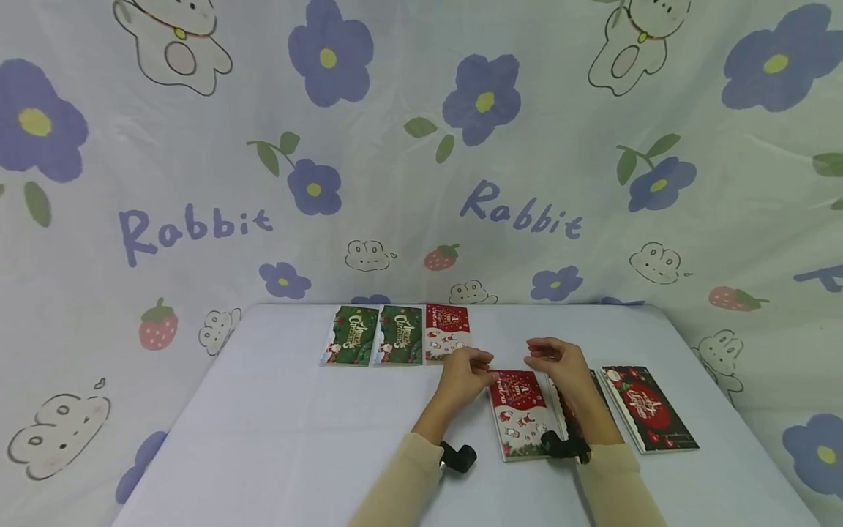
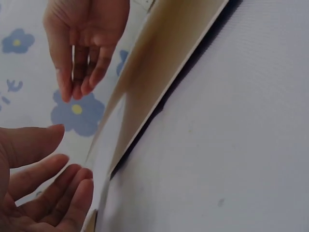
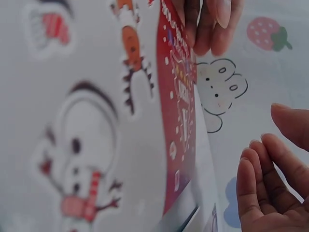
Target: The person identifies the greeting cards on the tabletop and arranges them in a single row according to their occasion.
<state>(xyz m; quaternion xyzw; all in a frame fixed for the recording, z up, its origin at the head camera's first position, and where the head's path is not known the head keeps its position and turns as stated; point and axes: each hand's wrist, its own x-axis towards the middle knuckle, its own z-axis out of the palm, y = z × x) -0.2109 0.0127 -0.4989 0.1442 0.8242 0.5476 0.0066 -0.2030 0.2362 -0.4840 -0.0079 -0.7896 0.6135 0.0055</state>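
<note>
My left hand is at the top left corner of a red and white Christmas card, fingertips right by its edge. In the left wrist view, the thumb and loosely bent fingers of that left hand stand apart with nothing between them. Across from it my right hand hovers around the card's top right side, thumb and fingers parted and holding nothing. Its forearm partly hides a dark Christmas card. The right wrist view shows the card's snowman up close, beside the relaxed right hand.
Along the table's back edge lie two green Christmas cards and another red one, partly behind my left hand. A black card with a red circle lies at the right. The white table meets a patterned curtain.
</note>
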